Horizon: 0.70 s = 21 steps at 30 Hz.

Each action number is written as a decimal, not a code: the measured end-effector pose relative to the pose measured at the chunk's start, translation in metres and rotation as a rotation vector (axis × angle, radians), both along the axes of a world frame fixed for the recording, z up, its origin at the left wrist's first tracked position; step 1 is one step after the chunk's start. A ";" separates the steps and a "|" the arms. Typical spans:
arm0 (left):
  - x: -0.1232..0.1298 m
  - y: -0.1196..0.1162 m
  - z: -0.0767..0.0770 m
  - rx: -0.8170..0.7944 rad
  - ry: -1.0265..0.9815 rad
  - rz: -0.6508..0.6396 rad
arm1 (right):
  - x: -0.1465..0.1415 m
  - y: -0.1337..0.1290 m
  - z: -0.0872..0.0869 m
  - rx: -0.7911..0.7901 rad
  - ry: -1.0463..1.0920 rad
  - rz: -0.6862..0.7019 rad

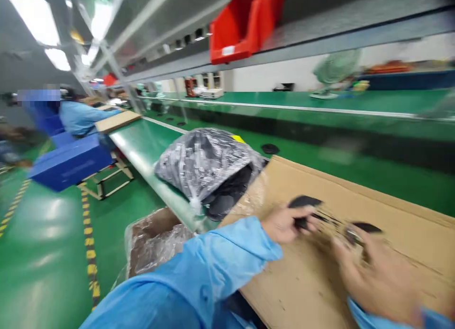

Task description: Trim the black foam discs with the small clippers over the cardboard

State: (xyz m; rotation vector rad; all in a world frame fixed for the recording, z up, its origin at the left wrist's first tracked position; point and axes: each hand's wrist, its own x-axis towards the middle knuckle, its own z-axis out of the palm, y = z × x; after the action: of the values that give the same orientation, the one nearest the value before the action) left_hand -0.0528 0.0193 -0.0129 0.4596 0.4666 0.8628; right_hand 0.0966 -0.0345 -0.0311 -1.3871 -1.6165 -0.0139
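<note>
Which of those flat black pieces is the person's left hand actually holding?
The black piece at the left hand, over the cardboard sheet. Another black piece sits by the right hand; a third lies alone on the green belt.

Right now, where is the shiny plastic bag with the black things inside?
In the head view, the plastic bag sits left of centre on the green conveyor belt, at the far left end of the cardboard sheet, just beyond the left hand.

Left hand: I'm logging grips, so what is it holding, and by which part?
The left hand pinches a flat black part at its near edge; blur hides more.
</note>
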 end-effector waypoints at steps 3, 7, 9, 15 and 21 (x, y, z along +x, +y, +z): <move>0.000 -0.003 0.004 -0.102 -0.018 0.050 | 0.010 -0.018 0.009 0.089 -0.227 0.006; 0.003 0.001 0.003 -0.186 0.040 0.063 | 0.011 -0.018 0.011 0.067 -0.333 -0.059; 0.004 -0.001 0.005 -0.211 0.058 0.067 | 0.010 -0.019 0.012 0.048 -0.347 -0.079; 0.004 -0.008 0.012 -0.222 0.085 0.066 | 0.008 -0.023 0.014 0.032 -0.351 -0.082; 0.005 -0.009 0.013 -0.245 0.081 0.055 | 0.009 -0.023 0.016 -0.042 -0.409 -0.084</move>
State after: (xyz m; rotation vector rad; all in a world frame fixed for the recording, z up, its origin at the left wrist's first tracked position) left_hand -0.0481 0.0103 -0.0003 0.2575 0.6533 0.8290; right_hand 0.1061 -0.0579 -0.0155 -1.5559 -1.8964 -0.3344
